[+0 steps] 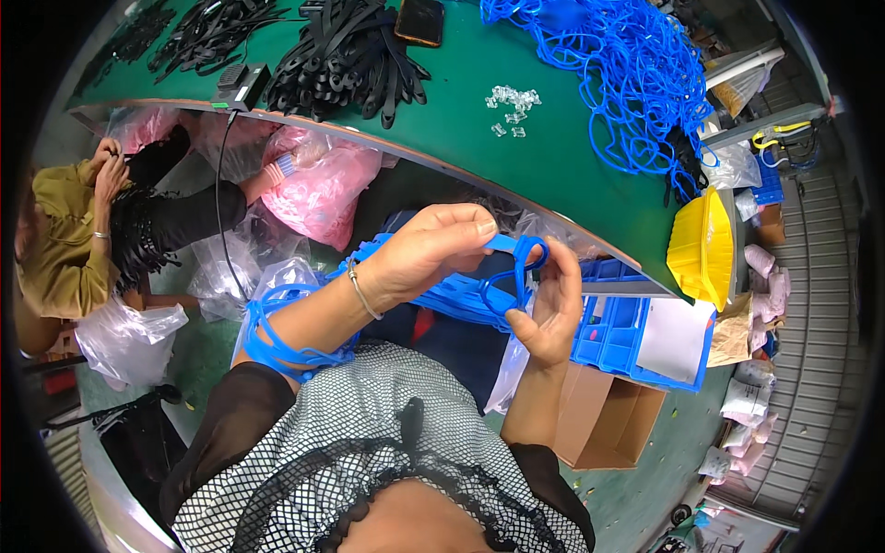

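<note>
Strap (pixel 502 243) of flat blue material, one piece, is between two bare hands, above the lap and in front of the table edge. Left hand (pixel 431 251) pinches its flat end with thumb and fingers; right hand (pixel 551 309) holds the looped part, which has a thin blue cord (pixel 544 253), with bent fingers. Where exactly strap and cord cross, I cannot make out, and some fingertips are hidden.

Many more blue straps (pixel 461 297) lie in a bundle on the lap, and several hang around the left forearm; they overlap too much for counting.

On the smooth green table (pixel 461 97) are a tangled heap of blue cords (pixel 636 97), uncountable, and a small group of clear, hard-looking pieces (pixel 513 96), of which perhaps ten can be seen. Black straps (pixel 346 69) form three piles, the farthest one dim at the rim. One dark phone (pixel 419 21) is cut by the upper edge. One yellow ribbed tray (pixel 702 247) stands at the right corner.

Below are one open cardboard box (pixel 608 419) and one pink, wrinkled plastic bag (pixel 318 189). At left sits one co-worker (pixel 69 240), partly cut off.
</note>
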Tool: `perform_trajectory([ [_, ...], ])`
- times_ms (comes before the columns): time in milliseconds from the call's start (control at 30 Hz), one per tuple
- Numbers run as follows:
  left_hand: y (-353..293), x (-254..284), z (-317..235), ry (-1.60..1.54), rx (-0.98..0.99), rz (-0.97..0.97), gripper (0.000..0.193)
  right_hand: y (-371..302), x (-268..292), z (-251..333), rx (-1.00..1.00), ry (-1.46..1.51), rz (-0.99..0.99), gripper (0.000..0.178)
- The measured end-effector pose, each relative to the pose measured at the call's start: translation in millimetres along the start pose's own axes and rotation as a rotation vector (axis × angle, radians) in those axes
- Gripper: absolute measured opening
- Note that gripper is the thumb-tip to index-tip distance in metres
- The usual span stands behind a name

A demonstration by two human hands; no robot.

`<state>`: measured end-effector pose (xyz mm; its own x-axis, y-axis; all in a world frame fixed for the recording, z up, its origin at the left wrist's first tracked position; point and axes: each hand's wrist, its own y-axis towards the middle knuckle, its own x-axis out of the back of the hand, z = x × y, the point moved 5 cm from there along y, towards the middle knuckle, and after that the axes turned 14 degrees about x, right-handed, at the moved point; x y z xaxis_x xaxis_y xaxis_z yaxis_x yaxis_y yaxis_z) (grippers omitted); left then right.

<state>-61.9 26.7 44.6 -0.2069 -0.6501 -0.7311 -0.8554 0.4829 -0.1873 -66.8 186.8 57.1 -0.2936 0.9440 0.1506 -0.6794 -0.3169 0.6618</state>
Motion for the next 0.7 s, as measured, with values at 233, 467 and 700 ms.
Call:
perform_trajectory([
  [233,5,-3,4,0.01,0.006,0.026,0.02,-5,2,-7,-0.02,-0.029,0.07,0.074],
  [467,0,-5,-14,0.672,-0.301,-0.172,0.02,0,4,4,0.011,-0.322,0.203,0.072],
  [700,1,-13,-4,1.279,-0.605,-0.524,0.013,6,-17,16,-0.019,-0.744,0.289,0.067],
])
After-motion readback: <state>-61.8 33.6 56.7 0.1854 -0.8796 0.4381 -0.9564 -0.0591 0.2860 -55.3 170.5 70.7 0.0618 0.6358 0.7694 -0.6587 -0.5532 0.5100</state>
